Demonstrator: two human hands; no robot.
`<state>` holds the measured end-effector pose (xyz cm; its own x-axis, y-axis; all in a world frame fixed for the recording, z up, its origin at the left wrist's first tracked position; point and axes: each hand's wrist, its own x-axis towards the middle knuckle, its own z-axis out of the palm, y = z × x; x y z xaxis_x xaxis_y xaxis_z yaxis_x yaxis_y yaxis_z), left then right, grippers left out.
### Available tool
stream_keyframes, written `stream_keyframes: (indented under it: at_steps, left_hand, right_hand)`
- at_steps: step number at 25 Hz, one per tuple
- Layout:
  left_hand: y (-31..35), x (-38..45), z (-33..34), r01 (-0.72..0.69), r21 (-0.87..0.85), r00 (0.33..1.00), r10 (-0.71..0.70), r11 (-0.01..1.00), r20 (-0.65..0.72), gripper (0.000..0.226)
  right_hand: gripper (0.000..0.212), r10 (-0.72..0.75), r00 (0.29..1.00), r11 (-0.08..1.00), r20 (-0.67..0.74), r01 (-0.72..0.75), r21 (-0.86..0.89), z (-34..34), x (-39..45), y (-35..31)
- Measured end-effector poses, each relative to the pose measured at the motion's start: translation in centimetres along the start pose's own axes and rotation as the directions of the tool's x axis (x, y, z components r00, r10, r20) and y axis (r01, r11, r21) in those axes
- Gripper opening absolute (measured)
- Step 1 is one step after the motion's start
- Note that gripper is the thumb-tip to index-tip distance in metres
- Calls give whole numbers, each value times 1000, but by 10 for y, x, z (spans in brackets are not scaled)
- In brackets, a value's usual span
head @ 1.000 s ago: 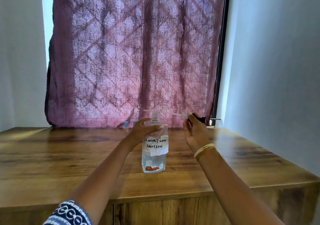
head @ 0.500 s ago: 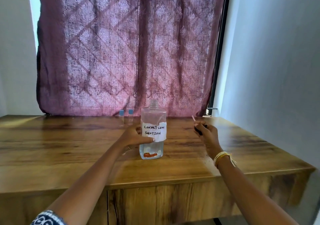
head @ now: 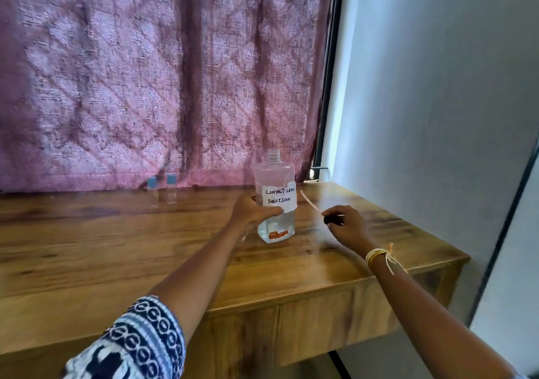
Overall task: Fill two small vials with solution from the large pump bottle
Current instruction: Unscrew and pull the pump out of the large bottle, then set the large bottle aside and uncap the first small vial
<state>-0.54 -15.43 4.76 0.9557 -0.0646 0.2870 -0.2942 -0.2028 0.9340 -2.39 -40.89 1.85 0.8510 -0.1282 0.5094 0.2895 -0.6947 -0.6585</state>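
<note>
While left hand [head: 253,210] grips bottle [head: 276,200] mid-table, right hand [head: 344,223] pinches pump [head: 332,218] w/ tube. Bottle prob. light, slick; hold at label. Vials [head: 162,189] near back edge.

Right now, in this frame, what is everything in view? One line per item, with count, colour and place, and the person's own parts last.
large bottle: 1, clear, open threaded neck, handwritten white label "CONTACT LENS SOLUTION", upright on the table, centre right
pump head: 1, dark cap with pale dip tube, off the bottle, in the right hand
vials: 2, clear with blue caps, upright side by side at the table's back edge, left of the bottle
table: 1, brown wood
curtain: 1, mauve patterned, behind the table
wall: 1, pale, at right
left hand: 1, gripping the bottle; patterned blue-and-white sleeve
right hand: 1, holding the pump head; pale threads on wrist
</note>
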Motion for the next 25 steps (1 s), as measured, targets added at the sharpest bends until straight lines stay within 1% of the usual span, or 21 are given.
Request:
stream_keyframes:
  at_steps: [3,7,10,13,15,17,19,20,22,25]
  left_hand:
    - [-9,17,28,-5,-4,1000,5,1000,-2,38]
    - [-16,31,40,-20,-1,999,20,1000,36,49]
    - [-19,31,43,-51,-11,998,52,999,45,53]
    - [-24,28,43,-88,-10,995,89,996,54,55]
    - [-26,26,42,-97,-24,993,99,995,69,53]
    - [-27,25,41,-96,-11,991,97,995,90,56]
    - [-28,23,40,-72,45,992,67,996,109,68]
    - [-29,21,38,-54,84,993,44,995,113,78]
    - [-30,18,34,-23,160,993,5,987,114,95]
    - [-30,12,25,-26,248,991,-7,968,133,101]
  right_hand:
    - [49,-85,996,992,5,85,-93,-6,-9,19]
    - [61,-83,996,996,22,84,-36,-6,-7,31]
    - [65,-67,996,998,62,68,-5,-2,-4,34]
    - [64,-97,989,989,110,109,-101,1,-5,37]
    - [65,-85,988,985,127,102,-136,1,-6,36]
    - [73,-51,987,988,152,72,-138,-1,-7,33]
    - [83,-14,981,993,193,35,-111,-4,-9,30]
    - [84,0,982,997,188,15,-80,-5,-10,30]
    - [78,45,994,999,103,-47,17,-7,-13,27]
    - [61,152,988,972,-39,-142,189,-12,-13,21]
